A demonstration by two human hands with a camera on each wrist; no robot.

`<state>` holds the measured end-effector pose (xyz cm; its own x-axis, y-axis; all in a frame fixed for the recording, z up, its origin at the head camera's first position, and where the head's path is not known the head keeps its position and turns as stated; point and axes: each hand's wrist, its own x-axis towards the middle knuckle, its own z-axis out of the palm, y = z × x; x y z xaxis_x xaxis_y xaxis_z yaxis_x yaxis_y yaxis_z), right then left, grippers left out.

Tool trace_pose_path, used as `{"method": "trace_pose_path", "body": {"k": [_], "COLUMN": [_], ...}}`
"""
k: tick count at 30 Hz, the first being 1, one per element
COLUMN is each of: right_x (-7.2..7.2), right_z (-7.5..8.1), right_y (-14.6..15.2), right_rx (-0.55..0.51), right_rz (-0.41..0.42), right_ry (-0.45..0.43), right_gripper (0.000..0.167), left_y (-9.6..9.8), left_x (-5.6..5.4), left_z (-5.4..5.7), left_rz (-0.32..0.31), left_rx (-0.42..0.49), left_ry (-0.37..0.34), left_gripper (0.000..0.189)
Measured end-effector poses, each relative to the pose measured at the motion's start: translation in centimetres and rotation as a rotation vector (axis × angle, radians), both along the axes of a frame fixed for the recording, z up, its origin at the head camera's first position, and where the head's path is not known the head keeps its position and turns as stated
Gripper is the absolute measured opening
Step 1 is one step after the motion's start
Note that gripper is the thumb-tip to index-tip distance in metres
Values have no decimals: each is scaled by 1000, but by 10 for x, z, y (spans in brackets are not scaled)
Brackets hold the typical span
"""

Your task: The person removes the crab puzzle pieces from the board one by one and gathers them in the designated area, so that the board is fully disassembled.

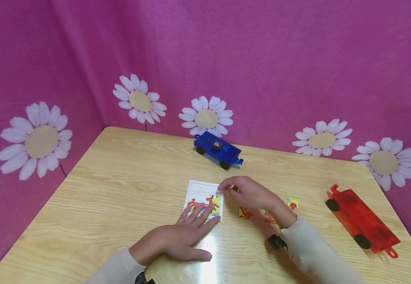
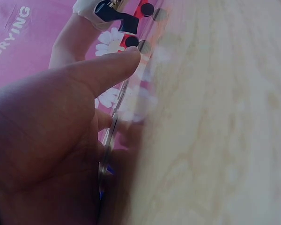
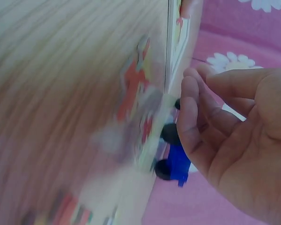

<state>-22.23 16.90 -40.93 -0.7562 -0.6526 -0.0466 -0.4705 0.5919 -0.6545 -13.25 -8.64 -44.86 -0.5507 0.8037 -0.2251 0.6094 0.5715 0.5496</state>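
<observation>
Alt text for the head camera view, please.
A left hand touches a partly filled puzzle; the right hand is at its upper right corner. Loose pieces lie to the right, a blue toy cart beyond, a red cart farther right.

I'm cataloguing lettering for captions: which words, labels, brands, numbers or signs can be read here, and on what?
"P": on the small black block atop the blue toy wagon.
"CRYING": on the pink daisy-print cloth, left wrist view.
No lettering can be made out on the jigsaw tray.
</observation>
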Motion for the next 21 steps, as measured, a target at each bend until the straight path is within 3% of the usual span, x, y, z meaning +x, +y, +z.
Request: {"method": "trace_pose_path", "body": {"k": [21], "right_x": [-4], "right_z": [-4], "right_y": [-22], "right_rx": [138], "right_rz": [135], "right_ry": [102], "right_gripper": [24], "left_y": [-1], "left_x": [1], "left_z": [3], "left_rz": [10], "left_rx": [-17], "left_ry": [-11], "left_gripper": [88]}}
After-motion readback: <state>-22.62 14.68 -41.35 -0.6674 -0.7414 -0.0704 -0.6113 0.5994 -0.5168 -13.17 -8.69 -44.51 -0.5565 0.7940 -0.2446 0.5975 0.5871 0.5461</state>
